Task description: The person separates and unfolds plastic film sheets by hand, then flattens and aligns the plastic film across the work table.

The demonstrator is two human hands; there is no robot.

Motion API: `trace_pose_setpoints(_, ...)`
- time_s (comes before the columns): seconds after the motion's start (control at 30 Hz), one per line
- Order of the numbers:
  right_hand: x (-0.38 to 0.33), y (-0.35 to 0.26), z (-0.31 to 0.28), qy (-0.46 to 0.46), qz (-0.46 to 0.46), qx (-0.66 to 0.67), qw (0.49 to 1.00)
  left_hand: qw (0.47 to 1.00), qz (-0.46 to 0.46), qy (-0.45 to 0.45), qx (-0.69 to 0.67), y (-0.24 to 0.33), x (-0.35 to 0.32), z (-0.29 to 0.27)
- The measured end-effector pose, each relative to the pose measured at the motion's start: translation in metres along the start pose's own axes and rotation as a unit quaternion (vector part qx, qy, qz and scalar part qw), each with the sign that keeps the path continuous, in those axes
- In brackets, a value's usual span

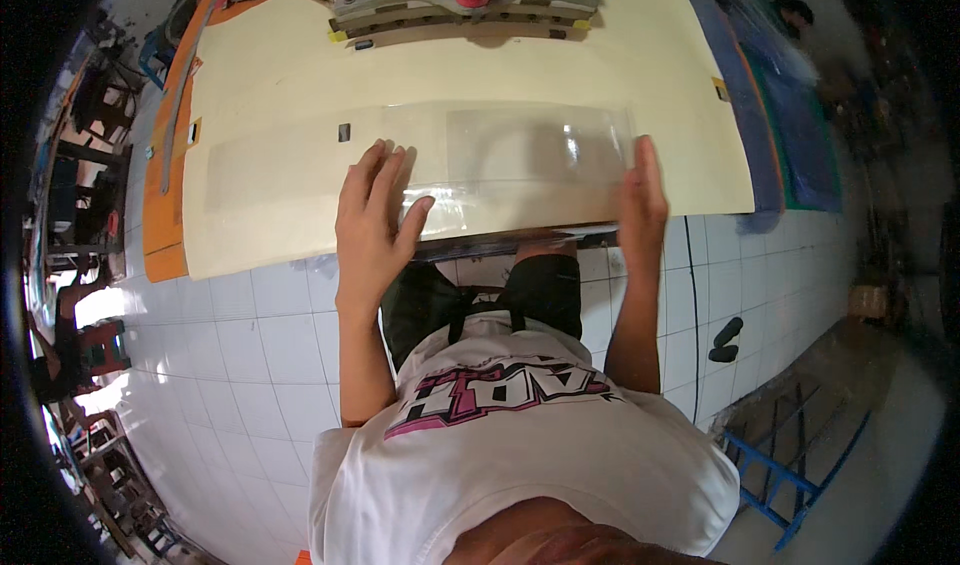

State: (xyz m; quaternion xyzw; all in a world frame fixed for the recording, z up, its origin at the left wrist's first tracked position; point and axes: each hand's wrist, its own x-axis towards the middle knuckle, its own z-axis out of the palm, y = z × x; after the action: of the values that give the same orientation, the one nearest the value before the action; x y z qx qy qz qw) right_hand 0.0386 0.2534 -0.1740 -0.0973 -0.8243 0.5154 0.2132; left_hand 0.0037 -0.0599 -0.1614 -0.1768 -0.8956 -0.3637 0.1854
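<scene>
Evidently, the orange counter [163, 240] is mostly hidden beneath the cream board [270, 95], which reaches out past both hands. At the far edge of the cream board stands the machine [465, 10] with red parts, its upper portion cut off by the picture's rim. On the near half of the cream board lies the clear plastic [535, 155], flat and fairly smooth, so I judge the laying-out mostly done and the lining-up in hand. It sits well apart from the machine, and how much work is left cannot be read from this. A squarer patch shows within its right part; second layer, pocket or fold, I cannot say. A fainter patch left of centre on the cream board may be the same piece or another.

The left hand [378, 205], near the front middle of the cream board, is palm down with fingers slightly spread and thumb apart, pinching nothing visible and covering some plastic. The right hand [643, 197], toward the board's right front, has its fingers straight and close together; blur hides whether it touches the plastic's end. Smallest, a dark tab [344, 133] lies left of the cream board's middle, its purpose unclear
</scene>
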Motion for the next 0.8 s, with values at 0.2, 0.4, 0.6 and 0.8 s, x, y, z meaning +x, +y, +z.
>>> trace_pose_setpoints(0.2, -0.015, -0.021, 0.027, -0.069, -0.139, -0.170, 0.973, 1.000, 0.003, -0.006, 0.024, 0.001, 0.003, 0.000)
trace_pose_setpoints(0.4, -0.007, -0.022, 0.012, -0.160, -0.193, -0.221, 0.943, 0.999, 0.015, -0.017, 0.049, -0.003, -0.003, -0.001)
trace_pose_setpoints(0.6, 0.001, -0.021, 0.002, -0.180, -0.182, -0.177, 0.951, 1.000, 0.011, -0.022, -0.004, -0.002, 0.000, -0.003)
trace_pose_setpoints(0.8, 0.002, -0.013, 0.003, -0.191, -0.207, -0.209, 0.936, 0.968, -0.038, 0.136, -0.210, -0.018, -0.012, -0.019)
